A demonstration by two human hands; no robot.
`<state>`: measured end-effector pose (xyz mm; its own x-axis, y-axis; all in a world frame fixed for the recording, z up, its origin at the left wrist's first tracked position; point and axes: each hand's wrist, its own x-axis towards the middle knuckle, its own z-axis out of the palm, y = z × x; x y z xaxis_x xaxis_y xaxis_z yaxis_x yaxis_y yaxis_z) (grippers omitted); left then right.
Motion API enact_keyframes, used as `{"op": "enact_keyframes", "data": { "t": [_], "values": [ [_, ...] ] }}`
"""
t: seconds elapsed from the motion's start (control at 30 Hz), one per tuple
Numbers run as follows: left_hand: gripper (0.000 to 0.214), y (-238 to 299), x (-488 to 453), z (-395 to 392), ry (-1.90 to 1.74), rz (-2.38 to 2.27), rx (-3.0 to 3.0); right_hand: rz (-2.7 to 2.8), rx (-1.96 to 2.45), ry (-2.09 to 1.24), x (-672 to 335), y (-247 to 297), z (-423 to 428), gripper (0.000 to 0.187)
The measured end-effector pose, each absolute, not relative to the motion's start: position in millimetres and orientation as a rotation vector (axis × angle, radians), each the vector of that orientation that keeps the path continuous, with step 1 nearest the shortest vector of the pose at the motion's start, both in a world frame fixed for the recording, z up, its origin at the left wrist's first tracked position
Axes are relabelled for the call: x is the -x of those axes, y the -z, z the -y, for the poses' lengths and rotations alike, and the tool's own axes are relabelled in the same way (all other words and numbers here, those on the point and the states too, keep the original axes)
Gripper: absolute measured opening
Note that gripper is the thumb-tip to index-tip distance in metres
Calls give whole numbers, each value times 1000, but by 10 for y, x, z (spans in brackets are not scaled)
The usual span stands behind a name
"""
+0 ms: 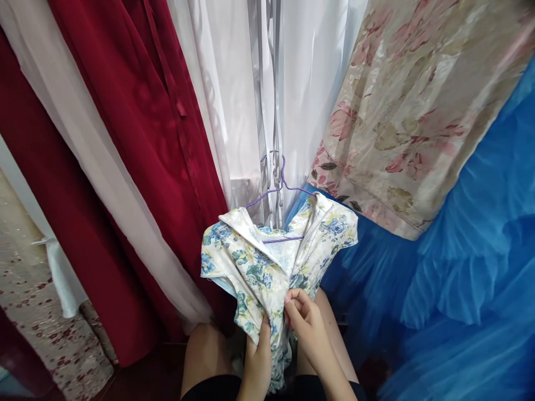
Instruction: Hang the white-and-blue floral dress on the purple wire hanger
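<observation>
A white dress [254,267] with blue, green and yellow flowers hangs over my lap on a purple wire hanger [267,193]. Its collar lies spread and the neckline is open in a V. My left hand [259,351] grips the left side of the bodice, thumb on top and the other fingers hidden behind the cloth. At the front edge below the V, my right hand [301,312] pinches the fabric between thumb and forefinger. The lower part of the dress drops between my knees, partly covered by my hands.
Dark red gowns [137,111] and pale drapes hang on the left. White cloth [309,83] with grey ribbons [267,100] hangs straight ahead. To the right are a beige floral garment [401,111] and a ruffled blue tulle skirt [468,250] reaching low.
</observation>
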<state>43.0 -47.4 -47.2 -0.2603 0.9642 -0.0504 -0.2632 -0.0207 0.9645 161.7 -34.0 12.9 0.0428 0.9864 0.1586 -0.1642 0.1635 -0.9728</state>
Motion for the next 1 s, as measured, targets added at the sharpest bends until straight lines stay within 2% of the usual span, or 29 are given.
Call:
{"op": "enact_keyframes", "data": {
  "t": [0.13, 0.27, 0.47, 0.63, 0.73, 0.83, 1.0],
  "values": [
    [55, 414, -432, 481, -1535, -1182, -762, 1126, 1018, -1168, -1710, -202, 396, 39],
    [47, 427, -224, 420, -1643, -1326, -679, 1163, 1000, -1224, -1820, -264, 454, 32],
    [46, 467, -111, 457, -1992, -1615, -1050, 1173, 945, -1263, -1763, -268, 481, 28],
    [31, 271, -503, 506, -1689, -1337, -1623, 1181, 964, -1278, -1648, -222, 453, 30],
    [26, 194, -665, 437, -1663, -1247, -1603, 1175, 963, -1286, -1639, -236, 466, 35],
    [7, 200, -677, 373, -1679, -1211, -1612, 1165, 947, -1302, -1675, -259, 481, 39],
    [27, 214, -603, 404, -1702, -1205, -1737, 1020, 916, -1323, -1695, -201, 465, 41]
  ]
}}
